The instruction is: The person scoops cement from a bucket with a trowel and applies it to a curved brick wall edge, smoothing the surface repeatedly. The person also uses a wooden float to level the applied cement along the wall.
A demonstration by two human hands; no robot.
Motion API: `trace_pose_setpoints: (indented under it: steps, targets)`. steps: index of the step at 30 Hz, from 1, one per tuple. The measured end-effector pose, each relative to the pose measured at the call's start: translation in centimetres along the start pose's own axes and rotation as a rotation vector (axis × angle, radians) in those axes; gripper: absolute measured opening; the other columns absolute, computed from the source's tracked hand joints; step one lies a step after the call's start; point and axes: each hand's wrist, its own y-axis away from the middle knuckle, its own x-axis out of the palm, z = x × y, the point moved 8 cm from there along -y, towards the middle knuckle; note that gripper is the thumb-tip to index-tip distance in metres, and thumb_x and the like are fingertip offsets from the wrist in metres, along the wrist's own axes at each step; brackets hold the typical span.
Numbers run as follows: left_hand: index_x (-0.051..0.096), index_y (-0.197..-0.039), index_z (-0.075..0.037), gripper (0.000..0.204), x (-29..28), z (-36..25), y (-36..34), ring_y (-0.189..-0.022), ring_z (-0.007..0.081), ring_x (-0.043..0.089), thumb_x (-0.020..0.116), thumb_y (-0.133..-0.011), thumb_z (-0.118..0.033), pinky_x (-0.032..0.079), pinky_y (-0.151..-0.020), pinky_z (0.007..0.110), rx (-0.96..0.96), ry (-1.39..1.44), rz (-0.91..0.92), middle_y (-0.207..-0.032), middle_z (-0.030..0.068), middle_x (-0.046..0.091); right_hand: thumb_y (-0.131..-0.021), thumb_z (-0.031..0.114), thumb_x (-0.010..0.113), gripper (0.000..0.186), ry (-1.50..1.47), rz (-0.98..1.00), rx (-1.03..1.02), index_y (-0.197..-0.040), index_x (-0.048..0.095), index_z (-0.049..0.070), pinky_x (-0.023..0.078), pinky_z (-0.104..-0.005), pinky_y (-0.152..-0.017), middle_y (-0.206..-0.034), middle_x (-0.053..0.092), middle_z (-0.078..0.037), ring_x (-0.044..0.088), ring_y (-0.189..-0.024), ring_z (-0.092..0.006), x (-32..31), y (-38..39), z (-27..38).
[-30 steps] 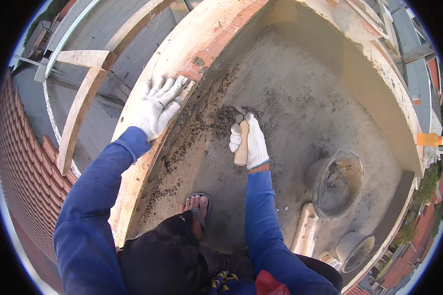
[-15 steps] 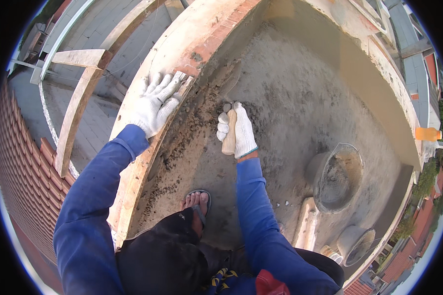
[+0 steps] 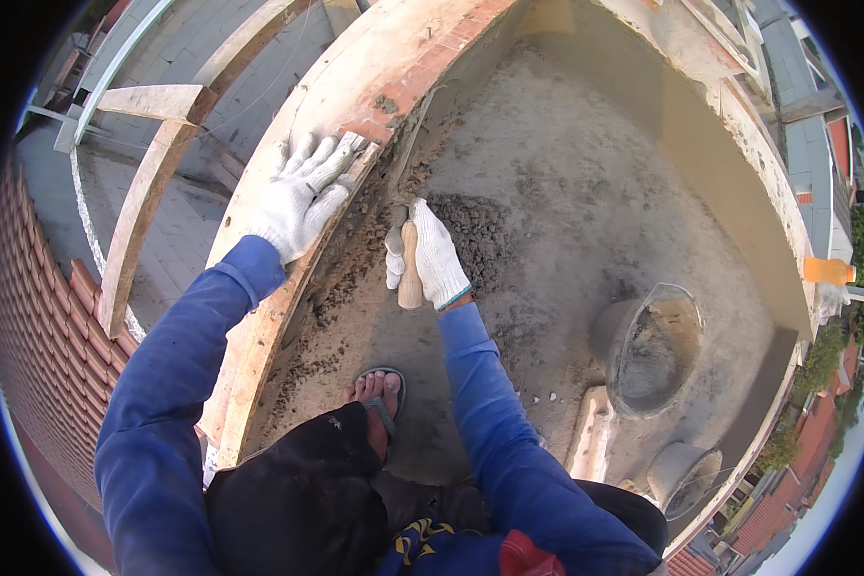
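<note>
My right hand (image 3: 430,254), in a white knit glove, is closed round the wooden handle of a trowel (image 3: 410,280). The trowel's blade, seen nearly edge-on, reaches up along the inner face of the curved wall (image 3: 341,91). My left hand (image 3: 302,197), gloved too, lies with its fingers spread on the wall top, beside a wooden strip (image 3: 288,302) along the inner edge. Its thumb rests over that strip. Dark wet mortar (image 3: 475,230) is heaped on the floor just right of the trowel. More crumbs of mortar lie along the wall's foot.
A bucket (image 3: 624,389) with grey mortar inside stands at the right, with a smaller bucket (image 3: 667,468) nearer me. Between them and my right arm lies a pale board (image 3: 593,437). An orange bottle (image 3: 828,271) is at the far right rim. Roof tiles (image 3: 48,326) lie beyond the wall.
My right hand has moved left with the trowel, bringing its blade up against the wall. The mortar heap now shows right of the hand. My left hand stays on the wall top.
</note>
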Motion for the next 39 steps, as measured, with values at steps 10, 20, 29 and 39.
trace_pose_setpoints:
  steps: [10, 20, 29, 39]
  targets:
    - [0.046, -0.170, -0.023, 0.063, -0.1, 0.3, 0.6, -0.165, 0.0411, 0.032, 0.059, -0.111, -0.039, 0.012, -0.137, 0.061, -0.030, 0.012, 0.009, -0.173, 0.0158, 0.047, -0.116, 0.061, 0.045, 0.051, -0.409, 0.020, -0.075, -0.099, 0.060, 0.015, 0.043, -0.0344, -0.044, -0.064, 0.048, 0.002, 0.048, -0.049, -0.0159, -0.8, 0.5, -0.3]
    - [0.049, -0.168, -0.018, 0.063, -0.7, 0.0, 0.6, -0.165, 0.0409, 0.033, 0.059, -0.110, -0.041, 0.011, -0.137, 0.061, -0.029, 0.016, 0.015, -0.172, 0.0159, 0.049, -0.114, 0.060, 0.053, 0.043, -0.041, -0.119, -0.104, -0.105, 0.043, 0.019, 0.049, -0.0384, -0.053, -0.087, 0.054, -0.003, 0.053, -0.063, -0.0179, -1.3, -6.9, 9.4]
    - [0.049, -0.168, -0.020, 0.063, -0.2, 0.5, 0.3, -0.164, 0.0424, 0.033, 0.062, -0.109, -0.038, 0.012, -0.137, 0.062, -0.016, 0.010, -0.002, -0.171, 0.0172, 0.049, -0.116, 0.055, 0.050, 0.043, 0.127, -0.019, -0.103, -0.113, 0.056, 0.013, 0.057, -0.0434, -0.047, -0.074, 0.060, -0.007, 0.062, -0.057, -0.0232, 3.9, 1.6, 4.3]
    - [0.044, -0.171, -0.024, 0.062, -0.8, -0.3, -0.2, -0.166, 0.0433, 0.029, 0.056, -0.113, -0.043, 0.012, -0.137, 0.061, 0.001, 0.003, -0.017, -0.174, 0.0158, 0.044, -0.115, 0.055, 0.050, 0.055, 0.334, -0.425, 0.016, -0.136, 0.050, 0.004, 0.061, -0.0465, -0.054, -0.094, 0.059, -0.013, 0.059, -0.066, -0.0236, -3.3, -5.8, 7.9]
